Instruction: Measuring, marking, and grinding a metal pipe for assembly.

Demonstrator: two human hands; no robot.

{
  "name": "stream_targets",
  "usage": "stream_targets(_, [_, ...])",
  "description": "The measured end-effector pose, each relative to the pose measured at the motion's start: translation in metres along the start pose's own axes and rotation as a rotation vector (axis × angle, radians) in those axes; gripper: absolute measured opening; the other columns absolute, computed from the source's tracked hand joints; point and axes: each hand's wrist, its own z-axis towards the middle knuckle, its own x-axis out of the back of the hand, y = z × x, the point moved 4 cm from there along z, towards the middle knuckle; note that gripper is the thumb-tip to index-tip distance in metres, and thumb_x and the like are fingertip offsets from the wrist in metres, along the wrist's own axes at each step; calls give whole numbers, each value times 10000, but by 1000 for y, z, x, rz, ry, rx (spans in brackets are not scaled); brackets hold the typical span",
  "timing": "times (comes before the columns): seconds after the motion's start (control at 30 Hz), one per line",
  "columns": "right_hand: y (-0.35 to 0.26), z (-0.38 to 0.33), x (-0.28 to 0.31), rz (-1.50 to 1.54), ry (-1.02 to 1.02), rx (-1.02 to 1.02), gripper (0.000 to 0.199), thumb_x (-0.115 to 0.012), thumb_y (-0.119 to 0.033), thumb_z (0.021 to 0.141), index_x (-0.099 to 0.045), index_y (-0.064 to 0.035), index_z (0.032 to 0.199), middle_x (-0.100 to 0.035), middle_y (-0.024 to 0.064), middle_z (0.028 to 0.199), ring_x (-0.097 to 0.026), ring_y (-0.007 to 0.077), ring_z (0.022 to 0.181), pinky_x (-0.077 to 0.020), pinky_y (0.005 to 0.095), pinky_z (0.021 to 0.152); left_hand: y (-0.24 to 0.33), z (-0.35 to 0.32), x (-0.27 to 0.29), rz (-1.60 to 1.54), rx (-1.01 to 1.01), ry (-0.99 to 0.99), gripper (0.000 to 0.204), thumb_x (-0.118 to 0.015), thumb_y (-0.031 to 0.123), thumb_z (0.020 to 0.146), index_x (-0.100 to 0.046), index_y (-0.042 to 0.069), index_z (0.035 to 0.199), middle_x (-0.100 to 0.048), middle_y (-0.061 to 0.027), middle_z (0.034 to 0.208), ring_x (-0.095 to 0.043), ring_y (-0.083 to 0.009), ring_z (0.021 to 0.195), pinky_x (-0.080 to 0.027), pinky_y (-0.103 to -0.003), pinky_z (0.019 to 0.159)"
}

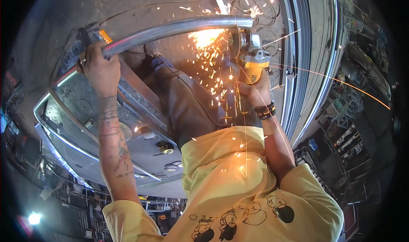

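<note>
A grey metal tube (170, 28), slightly curved, runs across in front of me from left to upper right. My left hand (101, 69) is closed near its left end, beside a dark bar-like piece (84, 36). In my right hand (258, 88) is a yellow angle grinder (254, 67), its disc (234, 44) up against the tube near the right end. Bright sparks (208, 39) burst from the contact and rain down toward my legs. The exact cut line is hidden by the glare.
Long metal profiles (294, 71) lie along the right. On the left stands a table (149, 157) with a bent tube frame (64, 129), a tape measure (165, 147) and discs (173, 166). A cable (128, 7) trails over the floor; metal scraps (343, 108) crowd the far right.
</note>
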Motion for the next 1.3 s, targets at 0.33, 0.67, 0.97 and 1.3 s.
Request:
stream_targets(0.33, [9,15,-3,-115,54,120,445,-756,16,688,-586,-27,1096,-633,12,824,-596,92,693,-498,255,605,0,2,3,-11,7,-1,260,-701,112,668,-619,116,914,-633,-61,920,-576,-321,942,-405,-463,859])
stream_targets(0.67, [19,46,1,-77,13,36,464,-744,21,688,-558,-14,1112,-634,37,865,-622,131,764,-542,289,664,4,0,-1,-37,5,34,308,-686,112,624,-616,125,924,-625,-61,907,-580,-296,950,-376,-494,927])
stream_targets(0.97, [3,-22,45,244,41,-77,407,-759,-73,672,-584,-14,1034,-660,51,828,-654,147,730,-534,284,629,7,1,7,61,-19,-16,316,-717,194,644,-611,151,938,-601,-31,911,-561,-266,978,-362,-487,963])
stream_targets(1.3, [-69,-32,32,-104,-16,55,486,-820,-47,636,-586,-10,1061,-670,43,901,-616,108,772,-516,266,724,10,2,4,72,22,-46,333,-740,196,656,-616,152,962,-608,-40,933,-557,-293,969,-364,-502,953])
